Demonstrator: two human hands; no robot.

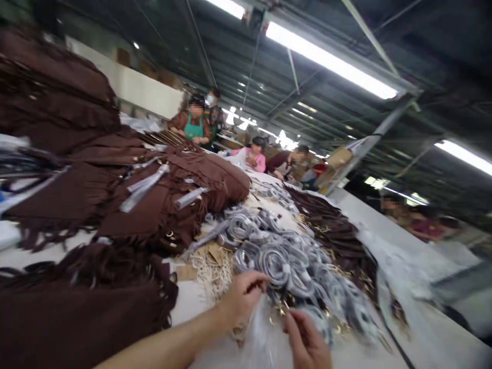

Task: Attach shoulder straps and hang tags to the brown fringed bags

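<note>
My left hand [246, 297] is closed on the upper part of a clear plastic bag [261, 333], which hangs below it, blurred. To its right, my right hand [305, 335] pinches a small gold-coloured metal clasp [283, 307] between thumb and fingers. Just beyond both hands lies a large heap of coiled straps in clear wrapping [272, 264], with gold hooks among them. A bundle of cream cords [213, 271] is left of the heap, beside brown paper tags [186, 272].
Stacks of dark brown fringed bags [134, 205] cover the left side. Dark straps with gold hooks [334, 230] run along the right, beside plastic sheeting [411, 266]. Several people [194, 125] work farther back. A slanted metal post [369, 143] stands at right.
</note>
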